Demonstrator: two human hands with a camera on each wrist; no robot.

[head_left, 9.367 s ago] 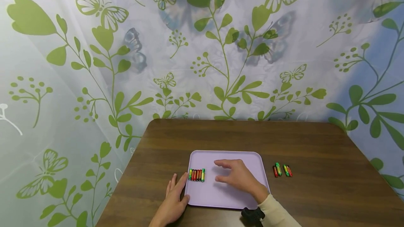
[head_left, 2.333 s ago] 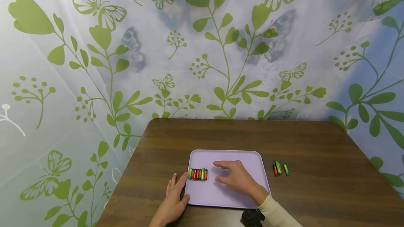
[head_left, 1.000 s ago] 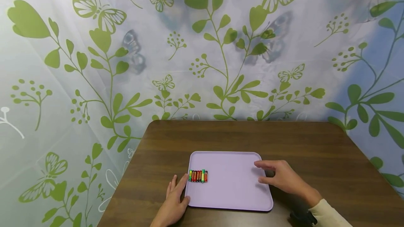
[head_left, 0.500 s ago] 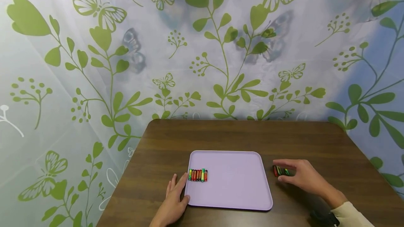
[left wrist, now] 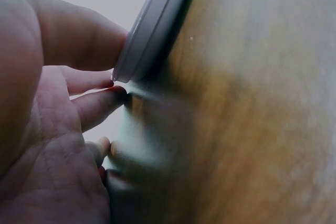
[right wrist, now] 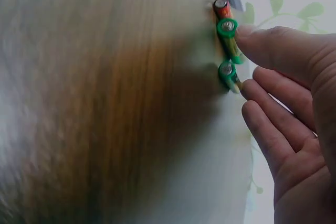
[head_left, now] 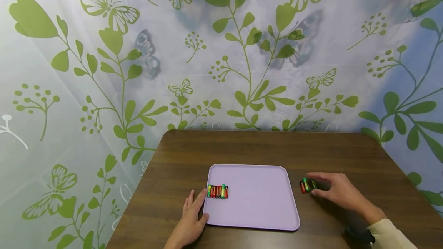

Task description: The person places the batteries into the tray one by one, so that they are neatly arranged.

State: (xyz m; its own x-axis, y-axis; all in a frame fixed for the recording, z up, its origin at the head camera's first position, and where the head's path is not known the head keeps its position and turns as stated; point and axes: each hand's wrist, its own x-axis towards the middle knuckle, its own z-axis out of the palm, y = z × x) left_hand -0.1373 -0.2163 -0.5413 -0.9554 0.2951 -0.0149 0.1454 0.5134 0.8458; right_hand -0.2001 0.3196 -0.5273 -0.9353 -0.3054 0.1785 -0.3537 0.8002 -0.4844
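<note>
My left hand (head_left: 188, 220) rests at the left edge of the lilac tray (head_left: 256, 206), fingers extended and thumb touching the rim (left wrist: 144, 35). Several small red and green batteries (head_left: 217, 191) lie side by side in a row on the tray's left part. Right of the tray, my right hand (head_left: 340, 191) is over the table with thumb and fingers spread around a green battery (head_left: 313, 184), partly shaded. A red battery (head_left: 302, 187) and another green battery (head_left: 306, 184) lie just left of it. In the right wrist view, the thumb and fingers stand apart beside the green battery (right wrist: 228, 75).
The tray sits on a dark brown wooden table (head_left: 263, 147). A pale curtain (head_left: 214, 57) printed with green leaves and butterflies hangs behind and to the left.
One red battery from the right of the tray now ends the row on the tray. My right hand has moved from above the tray rightward to the loose batteries. My left hand stays put.
</note>
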